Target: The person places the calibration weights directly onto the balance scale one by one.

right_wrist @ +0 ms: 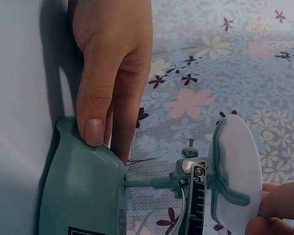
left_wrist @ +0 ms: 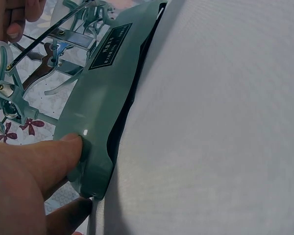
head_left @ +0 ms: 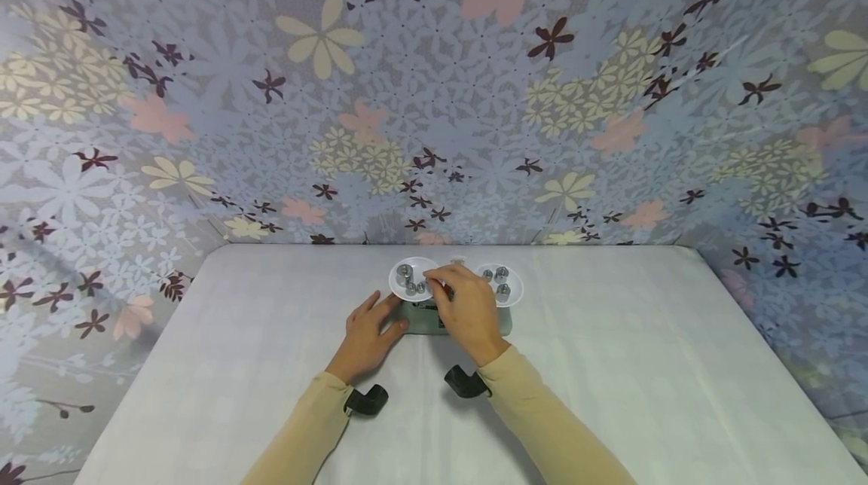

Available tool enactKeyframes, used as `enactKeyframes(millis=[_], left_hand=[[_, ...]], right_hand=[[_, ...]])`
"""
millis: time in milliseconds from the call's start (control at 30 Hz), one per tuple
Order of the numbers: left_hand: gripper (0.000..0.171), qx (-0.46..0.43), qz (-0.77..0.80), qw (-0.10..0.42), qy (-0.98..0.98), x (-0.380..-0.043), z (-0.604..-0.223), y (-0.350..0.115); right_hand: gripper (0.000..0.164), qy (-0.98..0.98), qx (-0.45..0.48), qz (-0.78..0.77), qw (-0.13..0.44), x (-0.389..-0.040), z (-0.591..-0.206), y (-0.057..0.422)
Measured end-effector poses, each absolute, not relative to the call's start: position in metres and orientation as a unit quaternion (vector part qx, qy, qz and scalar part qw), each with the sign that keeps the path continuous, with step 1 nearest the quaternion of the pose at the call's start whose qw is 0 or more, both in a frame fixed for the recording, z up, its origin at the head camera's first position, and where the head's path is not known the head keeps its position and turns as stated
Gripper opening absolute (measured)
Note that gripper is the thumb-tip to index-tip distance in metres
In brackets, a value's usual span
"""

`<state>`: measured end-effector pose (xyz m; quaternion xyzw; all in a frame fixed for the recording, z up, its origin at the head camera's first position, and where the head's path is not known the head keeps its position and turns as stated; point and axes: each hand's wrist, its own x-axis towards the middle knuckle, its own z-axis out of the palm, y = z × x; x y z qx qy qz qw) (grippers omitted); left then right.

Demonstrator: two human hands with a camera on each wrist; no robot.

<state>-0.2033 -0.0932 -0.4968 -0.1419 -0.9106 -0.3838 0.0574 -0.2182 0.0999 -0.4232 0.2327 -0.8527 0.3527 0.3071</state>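
A green balance scale (head_left: 422, 323) with two white pans stands near the far edge of the table. Several metal weights (head_left: 404, 272) sit in the left pan (head_left: 396, 291), several more in the right pan (head_left: 517, 291). My left hand (head_left: 366, 334) holds the left end of the base, thumb (left_wrist: 68, 147) on the front face and fingers behind. Reaching across the scale, my right hand (head_left: 468, 312) brings thumb and fingertips together at the left pan's inner edge. I cannot tell what they pinch. The right forearm and hand hide the scale's middle.
A white cloth covers the table (head_left: 271, 289). Floral fabric (head_left: 434, 93) hangs close behind the scale and along both sides. A graduated beam (right_wrist: 197, 200) runs between the pan supports. Black wrist mounts (head_left: 369, 400) stick out below both hands.
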Motion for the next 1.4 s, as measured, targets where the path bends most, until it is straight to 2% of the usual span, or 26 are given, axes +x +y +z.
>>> enactKeyframes(millis=[500,1400], left_hand=[[0.052,-0.141,-0.383,0.056,-0.911,-0.204,-0.5,-0.094],[0.053,-0.137,-0.379,0.054,-0.914,-0.206,-0.5,-0.093]], right_hand=[[0.01,-0.88,0.218,0.302,0.295,-0.215,-0.417,0.095],[0.01,-0.88,0.208,0.312,0.291,-0.213,-0.41,0.096]])
